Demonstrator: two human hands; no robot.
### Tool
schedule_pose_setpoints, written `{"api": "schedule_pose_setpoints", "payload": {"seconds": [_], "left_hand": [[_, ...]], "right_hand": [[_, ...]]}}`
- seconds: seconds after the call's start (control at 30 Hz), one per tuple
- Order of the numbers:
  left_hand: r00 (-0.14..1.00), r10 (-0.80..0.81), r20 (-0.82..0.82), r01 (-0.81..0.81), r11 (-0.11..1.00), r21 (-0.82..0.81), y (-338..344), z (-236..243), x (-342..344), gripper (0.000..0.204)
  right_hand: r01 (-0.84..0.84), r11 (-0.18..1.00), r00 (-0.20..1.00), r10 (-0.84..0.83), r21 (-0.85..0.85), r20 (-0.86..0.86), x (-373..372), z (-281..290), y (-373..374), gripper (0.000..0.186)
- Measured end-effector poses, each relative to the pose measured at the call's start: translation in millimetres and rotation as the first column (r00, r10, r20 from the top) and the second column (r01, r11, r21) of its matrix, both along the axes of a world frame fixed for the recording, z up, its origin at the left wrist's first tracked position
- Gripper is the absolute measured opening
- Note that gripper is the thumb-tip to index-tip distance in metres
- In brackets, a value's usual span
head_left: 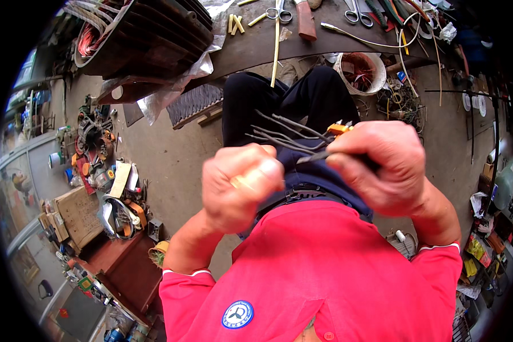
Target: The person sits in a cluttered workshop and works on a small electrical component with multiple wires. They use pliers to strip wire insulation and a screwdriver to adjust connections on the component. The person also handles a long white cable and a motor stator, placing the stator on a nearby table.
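Both my hands are raised over my lap. My left hand is closed with the thumb pressed over the fingers; it is slightly blurred, and whatever it may grip is hidden. Facing it, my right hand is closed around a dark strip, the thumb and fingers pinching it. Several black sleeved wires fan out beside that strip, above my dark trousers, and run toward my right fingers. An orange piece shows just above the right hand; I cannot tell its kind.
Ahead stands a workbench with scissors, a wooden-handled tool and pale tube pieces. A ribbed motor housing with wires stands left. A white bucket is under the bench; wooden boxes and parts crowd the left floor.
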State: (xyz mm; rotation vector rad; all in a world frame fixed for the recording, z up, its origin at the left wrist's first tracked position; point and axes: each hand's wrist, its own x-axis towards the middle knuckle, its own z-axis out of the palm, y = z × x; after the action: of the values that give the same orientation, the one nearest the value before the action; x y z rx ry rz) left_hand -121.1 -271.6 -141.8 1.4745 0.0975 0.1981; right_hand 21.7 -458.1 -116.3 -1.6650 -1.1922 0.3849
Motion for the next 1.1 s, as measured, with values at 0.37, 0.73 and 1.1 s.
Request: {"api": "schedule_pose_setpoints", "payload": {"seconds": [0.37, 0.73, 1.1], "left_hand": [[0.962, -0.133, -0.240, 0.108, 0.987, -0.117, -2.4, -2.9, -4.0, 0.025], [0.998, -0.049, 0.050, 0.020, 0.885, 0.465, -7.0, -20.9, -0.5, 0.014], [0.990, -0.062, 0.129, -0.018, 0.840, 0.542, -6.6, -23.8, 1.7, 0.017]], "right_hand": [[0.049, 0.999, 0.984, -0.048, 0.000, 0.172, -0.2, 0.1, 5.4, 0.013], [0.002, 1.000, 0.981, -0.007, 0.029, 0.192, -5.7, -2.8, 9.4, 0.015], [0.001, 1.000, 0.971, -0.001, 0.000, 0.241, -5.6, -3.5, 10.1, 0.015]]}}
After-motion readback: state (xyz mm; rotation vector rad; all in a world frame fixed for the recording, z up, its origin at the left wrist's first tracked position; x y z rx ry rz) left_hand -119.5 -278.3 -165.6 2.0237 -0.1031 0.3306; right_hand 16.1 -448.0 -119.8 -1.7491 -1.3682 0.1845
